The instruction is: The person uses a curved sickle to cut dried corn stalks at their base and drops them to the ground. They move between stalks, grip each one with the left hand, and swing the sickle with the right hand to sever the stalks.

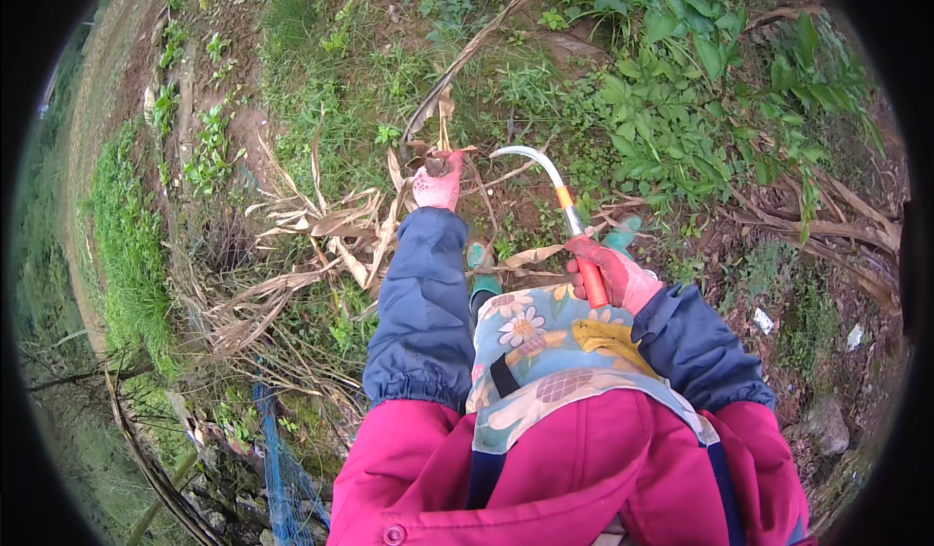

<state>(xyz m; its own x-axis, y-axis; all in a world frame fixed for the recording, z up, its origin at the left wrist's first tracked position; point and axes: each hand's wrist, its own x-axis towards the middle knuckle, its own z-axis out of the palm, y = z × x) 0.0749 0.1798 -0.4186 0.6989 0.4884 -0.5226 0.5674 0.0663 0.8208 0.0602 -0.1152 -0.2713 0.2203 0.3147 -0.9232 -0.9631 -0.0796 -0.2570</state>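
My left hand (438, 181), in a pink glove, is closed around a bunch of dry stalks (432, 165) in front of me. Dry, tan leaves (350, 228) spread out to its left, and a long brown stalk (481, 39) rises from near the fist toward the top of the view. In my right hand (624, 276), also gloved, is the red handle of a sickle (592, 283). Its curved metal blade (536, 155) points up and left, its tip apart from the left fist. A flowered apron (525, 371) covers my front.
Green shoes (481, 261) stand on weedy ground below me. Leafy green plants (657, 115) grow at the upper right, with dry stems (839, 228) beneath them. Blue netting (277, 466) hangs at the lower left near rocks. A stone (828, 425) lies at the right.
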